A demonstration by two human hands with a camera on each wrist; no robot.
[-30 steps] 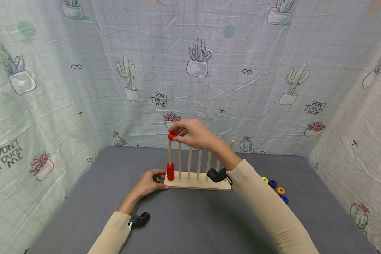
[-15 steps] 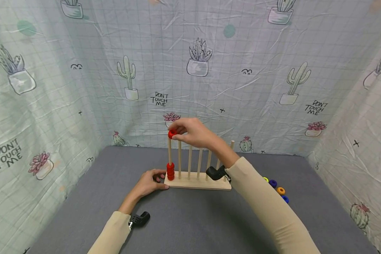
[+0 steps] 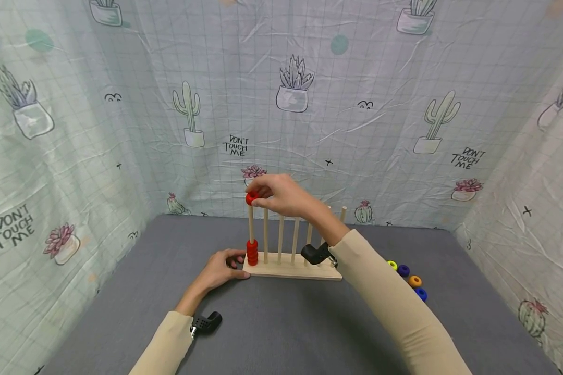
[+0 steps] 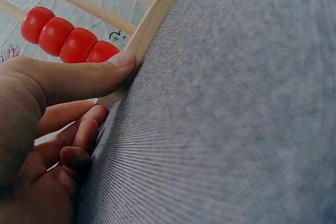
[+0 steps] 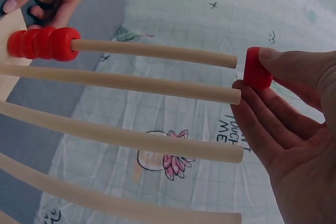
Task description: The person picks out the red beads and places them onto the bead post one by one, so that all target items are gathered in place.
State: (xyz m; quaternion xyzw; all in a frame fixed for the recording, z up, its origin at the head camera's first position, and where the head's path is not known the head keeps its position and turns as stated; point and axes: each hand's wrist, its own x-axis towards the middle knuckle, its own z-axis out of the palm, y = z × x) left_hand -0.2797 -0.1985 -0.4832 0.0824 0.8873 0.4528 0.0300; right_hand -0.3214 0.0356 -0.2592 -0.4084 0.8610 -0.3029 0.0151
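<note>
Right grip (image 3: 283, 197): you pinch one red bead (image 5: 255, 73) | Place: bead is just above the leftmost peg (image 5: 157, 51), not yet threaded; four red beads (image 3: 252, 253) sit below | Left grip (image 3: 219, 272): you clamp the left end of wooden base (image 3: 288, 270) | Change: bead has shifted slightly left, so it seems better aligned for threading
</note>
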